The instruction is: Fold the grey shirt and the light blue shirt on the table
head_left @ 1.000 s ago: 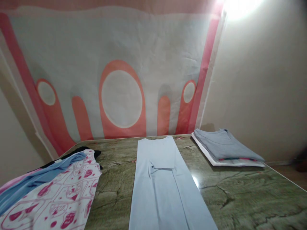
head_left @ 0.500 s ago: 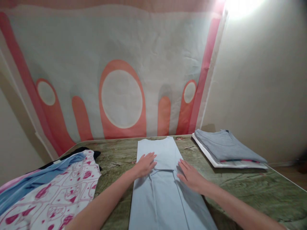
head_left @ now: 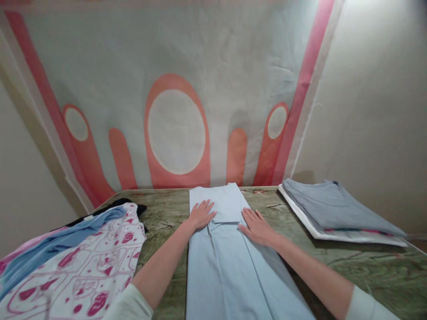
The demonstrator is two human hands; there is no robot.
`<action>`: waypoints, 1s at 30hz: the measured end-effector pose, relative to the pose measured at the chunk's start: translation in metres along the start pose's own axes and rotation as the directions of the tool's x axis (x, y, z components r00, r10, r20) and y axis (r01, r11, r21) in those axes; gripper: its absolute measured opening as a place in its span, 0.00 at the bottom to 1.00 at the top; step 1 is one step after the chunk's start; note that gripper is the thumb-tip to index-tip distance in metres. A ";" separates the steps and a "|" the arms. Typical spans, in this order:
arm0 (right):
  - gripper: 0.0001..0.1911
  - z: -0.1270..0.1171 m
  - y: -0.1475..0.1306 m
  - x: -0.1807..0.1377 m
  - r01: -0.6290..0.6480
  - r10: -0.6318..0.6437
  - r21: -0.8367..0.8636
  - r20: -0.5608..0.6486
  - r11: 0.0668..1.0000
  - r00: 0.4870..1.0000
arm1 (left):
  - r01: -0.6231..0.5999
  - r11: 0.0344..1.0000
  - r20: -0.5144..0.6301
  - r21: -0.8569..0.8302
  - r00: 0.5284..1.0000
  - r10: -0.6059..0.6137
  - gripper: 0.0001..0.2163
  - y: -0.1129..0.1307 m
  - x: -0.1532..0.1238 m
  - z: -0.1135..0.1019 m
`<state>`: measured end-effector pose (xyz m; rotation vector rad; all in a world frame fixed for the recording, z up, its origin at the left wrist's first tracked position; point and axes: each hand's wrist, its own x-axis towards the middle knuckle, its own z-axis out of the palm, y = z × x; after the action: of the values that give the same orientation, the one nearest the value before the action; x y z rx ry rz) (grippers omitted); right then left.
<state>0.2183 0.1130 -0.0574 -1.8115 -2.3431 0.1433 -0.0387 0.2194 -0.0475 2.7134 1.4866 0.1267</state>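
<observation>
A light blue shirt (head_left: 227, 266) lies on the table in a long strip, its sides folded inward and its collar end at the far edge. My left hand (head_left: 201, 215) is spread flat on the left side of its upper part. On the right side, my right hand (head_left: 257, 227) rests with fingers stretched out along the shirt's edge. Neither hand grips the cloth. Between them, the hem of a folded-in sleeve runs crosswise, and creases lead down from it toward me. The shirt's near end is cut off by the frame.
Loose clothes lie at the left: a white garment with pink prints (head_left: 106, 262), a blue one (head_left: 66, 240) and a black one (head_left: 135, 208). At the right is a stack with a folded grey shirt (head_left: 333, 206) on top. The table (head_left: 163, 249) has a wood pattern; a wall stands behind.
The view has turned slightly left. Both hands stay on the upper part of the shirt, and my right hand now lies flatter along its right edge. The fold looks unchanged.
</observation>
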 end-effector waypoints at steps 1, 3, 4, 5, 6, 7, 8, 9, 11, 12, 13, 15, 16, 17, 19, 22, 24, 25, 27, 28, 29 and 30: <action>0.40 0.001 0.001 0.002 0.006 -0.006 0.002 -0.005 1.000 1.000 | 0.013 1.000 0.010 -0.010 1.000 -0.013 0.26 0.001 0.001 -0.002; 0.40 0.003 0.002 0.005 0.013 -0.013 0.011 -0.008 1.000 1.000 | 0.019 0.999 0.009 -0.041 1.000 -0.019 0.26 0.009 0.004 -0.005; 0.40 0.002 0.004 0.007 0.013 -0.013 0.018 -0.007 1.000 1.000 | -0.010 0.998 -0.004 -0.068 1.000 0.010 0.26 0.016 0.006 -0.007; 0.39 0.000 0.005 0.011 0.013 -0.013 0.031 -0.005 0.999 1.000 | -0.069 0.993 -0.026 -0.101 0.997 0.066 0.25 0.025 0.008 -0.008; 0.37 -0.002 0.007 0.015 0.013 -0.013 0.054 -0.006 0.998 1.000 | -0.147 0.980 -0.055 -0.137 0.989 0.141 0.25 0.036 0.009 -0.008; 0.32 -0.005 0.009 0.020 0.012 -0.011 0.084 -0.012 0.996 1.000 | -0.238 0.956 -0.086 -0.172 0.970 0.226 0.26 0.047 0.011 -0.007; 0.26 -0.008 0.011 0.027 0.008 -0.006 0.118 -0.022 0.993 1.000 | -0.315 0.927 -0.117 -0.201 0.948 0.297 0.26 0.057 0.012 -0.005; 0.19 -0.010 0.013 0.033 0.002 0.003 0.151 -0.035 0.989 0.999 | -0.367 0.903 -0.149 -0.224 0.928 0.341 0.26 0.067 0.013 -0.003; 0.15 -0.013 0.016 0.046 -0.017 0.032 0.200 -0.070 0.980 0.997 | -0.388 0.883 -0.212 -0.265 0.917 0.339 0.22 0.082 0.016 0.004; 0.17 -0.012 0.017 0.051 -0.027 0.049 0.214 -0.096 0.976 0.994 | -0.362 0.887 -0.241 -0.286 0.923 0.299 0.18 0.087 0.017 0.007; 0.18 -0.011 0.018 0.054 -0.037 0.066 0.224 -0.127 0.974 0.990 | -0.322 0.895 -0.263 -0.309 0.933 0.245 0.14 0.090 0.018 0.009; 0.19 -0.005 0.019 0.057 -0.050 0.100 0.250 -0.191 0.967 0.976 | -0.228 0.906 -0.298 -0.357 0.947 0.121 0.08 0.091 0.020 0.010; 0.19 -0.002 0.019 0.057 -0.056 0.115 0.261 -0.218 0.964 0.969 | -0.180 0.906 -0.313 -0.384 0.948 0.056 0.06 0.090 0.021 0.008; 0.19 0.001 0.019 0.055 -0.059 0.127 0.270 -0.240 0.961 0.963 | -0.134 0.901 -0.329 -0.412 0.944 -0.011 0.05 0.086 0.020 0.004; 0.18 0.006 0.018 0.052 -0.051 0.131 0.284 -0.271 0.958 0.954 | -0.057 0.884 -0.371 -0.464 0.919 -0.136 0.03 0.075 0.017 -0.009; 0.15 0.008 0.016 0.047 -0.011 0.103 0.288 -0.304 0.957 0.947 | 0.039 0.878 -0.437 -0.476 0.857 -0.275 0.02 0.047 0.001 -0.035; 0.13 0.008 0.013 0.045 0.018 0.073 0.269 -0.324 0.963 0.943 | 0.124 0.889 -0.461 -0.440 0.819 -0.342 0.04 0.022 -0.016 -0.050; 0.12 0.007 0.011 0.044 0.025 0.063 0.254 -0.331 0.967 0.942 | 0.163 0.896 -0.467 -0.412 0.807 -0.362 0.05 0.009 -0.027 -0.055; 0.10 0.005 0.007 0.042 0.027 0.053 0.228 -0.338 0.973 0.940 | 0.239 0.903 -0.456 -0.356 0.799 -0.391 0.06 -0.017 -0.050 -0.061; 0.10 0.004 0.005 0.041 0.025 0.052 0.221 -0.338 0.975 0.940 | 0.265 0.905 -0.446 -0.334 0.801 -0.399 0.06 -0.029 -0.062 -0.061; 0.10 0.002 0.003 0.040 0.025 0.049 0.215 -0.336 0.976 0.941 | 0.288 0.902 -0.433 -0.322 0.803 -0.410 0.05 -0.040 -0.074 -0.060; 0.10 0.001 0.002 0.039 0.026 0.046 0.209 -0.333 0.978 0.942 | 0.307 0.897 -0.411 -0.319 0.808 -0.422 0.04 -0.050 -0.084 -0.057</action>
<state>0.2101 0.1511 -0.0552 -1.6027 -2.0008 0.0731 -0.1308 0.1750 0.0011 2.2400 1.9343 0.9436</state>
